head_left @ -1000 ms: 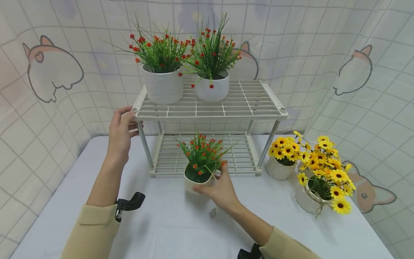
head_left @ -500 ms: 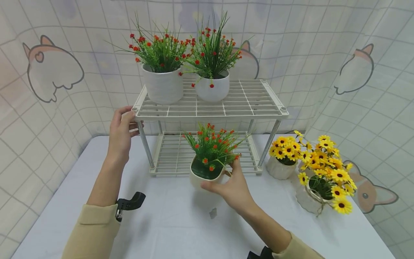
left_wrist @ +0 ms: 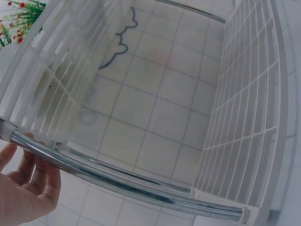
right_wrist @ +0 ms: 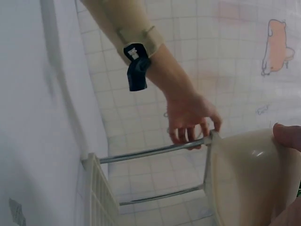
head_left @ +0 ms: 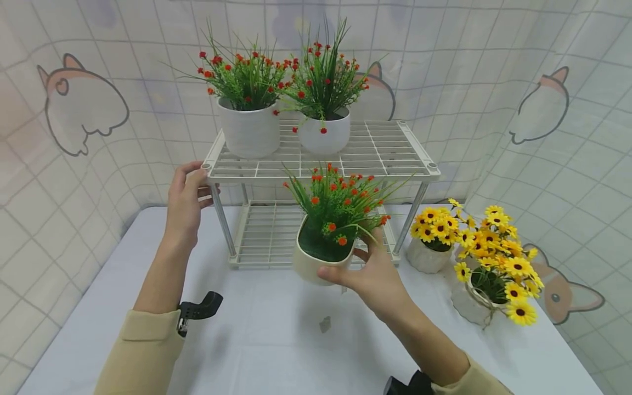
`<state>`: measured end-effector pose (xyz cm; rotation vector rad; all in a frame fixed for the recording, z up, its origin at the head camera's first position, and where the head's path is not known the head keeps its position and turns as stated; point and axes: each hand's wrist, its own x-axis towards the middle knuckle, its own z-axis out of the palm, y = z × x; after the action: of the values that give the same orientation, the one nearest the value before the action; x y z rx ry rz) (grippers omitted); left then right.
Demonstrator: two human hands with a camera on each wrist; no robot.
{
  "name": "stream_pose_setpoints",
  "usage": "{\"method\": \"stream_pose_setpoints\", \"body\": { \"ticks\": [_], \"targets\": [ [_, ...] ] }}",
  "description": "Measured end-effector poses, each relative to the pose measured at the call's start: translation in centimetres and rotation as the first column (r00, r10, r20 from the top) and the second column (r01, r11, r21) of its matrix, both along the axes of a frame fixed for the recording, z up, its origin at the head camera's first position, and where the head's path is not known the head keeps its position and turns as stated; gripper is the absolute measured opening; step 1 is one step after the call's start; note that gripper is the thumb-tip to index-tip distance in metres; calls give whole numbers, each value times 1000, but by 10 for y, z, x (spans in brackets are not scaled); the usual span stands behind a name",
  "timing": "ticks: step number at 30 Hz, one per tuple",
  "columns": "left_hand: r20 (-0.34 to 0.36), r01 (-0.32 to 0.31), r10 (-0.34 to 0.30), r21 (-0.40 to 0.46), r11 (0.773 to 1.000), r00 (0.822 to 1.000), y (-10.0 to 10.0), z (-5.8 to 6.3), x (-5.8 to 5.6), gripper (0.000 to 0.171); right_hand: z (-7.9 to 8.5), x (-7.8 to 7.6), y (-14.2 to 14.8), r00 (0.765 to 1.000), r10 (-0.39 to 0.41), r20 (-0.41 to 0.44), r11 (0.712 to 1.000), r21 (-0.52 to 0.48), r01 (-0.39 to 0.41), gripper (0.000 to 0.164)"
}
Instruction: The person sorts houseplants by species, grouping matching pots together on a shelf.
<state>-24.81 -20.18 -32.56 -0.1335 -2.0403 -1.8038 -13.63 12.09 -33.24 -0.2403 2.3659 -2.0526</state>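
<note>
My right hand (head_left: 377, 277) grips a cream pot (head_left: 312, 264) of green grass with small red flowers, thumb on its near side. The potted plant is raised off the table and tilted, in front of a white two-tier wire rack (head_left: 276, 180). In the right wrist view the pot's smooth wall (right_wrist: 251, 174) fills the lower right. At the rack's front left corner, my left hand (head_left: 184, 203) holds on just under the upper shelf. The left wrist view shows its fingers curled behind the chrome post (left_wrist: 122, 186).
On the upper shelf stand two white pots (head_left: 250, 131) with red-flowered grass. Two whitish pots of yellow flowers (head_left: 494, 269) stand on the table right of the rack. A tiled-pattern curtain (head_left: 464, 71) surrounds the white-covered table (head_left: 257, 351).
My right hand has lifted the potted plant and carried it up and to the right, tilting it toward me. The left hand stays on the rack's corner.
</note>
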Motion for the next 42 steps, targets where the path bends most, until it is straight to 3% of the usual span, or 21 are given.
{"method": "stream_pose_setpoints", "body": {
  "ticks": [9, 15, 24, 33, 37, 42],
  "targets": [
    [-4, 5, -5, -25, 1000, 1000, 1, 0, 1, 44, 27, 3, 13, 988, -4, -153, 1000, -10, 2, 98],
    [-1, -8, 8, -31, 999, 1000, 1, 0, 2, 45, 45, -1, 19, 967, -62, -246, 998, -5, 63, 96],
    [0, -6, 6, -24, 1000, 1000, 1, -1, 0, 44, 72, -13, 32, 936, -158, -313, 987, -19, 160, 93],
    [-10, -8, 8, -28, 1000, 1000, 1, -1, 0, 44, 87, -42, 52, 935, -213, -283, 977, -42, 210, 96],
    [-8, -10, 9, -23, 1000, 1000, 1, -1, 0, 44, 91, -58, 59, 948, -230, -220, 973, -19, 232, 99],
    [-6, -11, 11, -21, 1000, 1000, 0, -2, 0, 44, 97, -78, 65, 947, -261, -187, 962, 29, 271, 103]
  ]
}}
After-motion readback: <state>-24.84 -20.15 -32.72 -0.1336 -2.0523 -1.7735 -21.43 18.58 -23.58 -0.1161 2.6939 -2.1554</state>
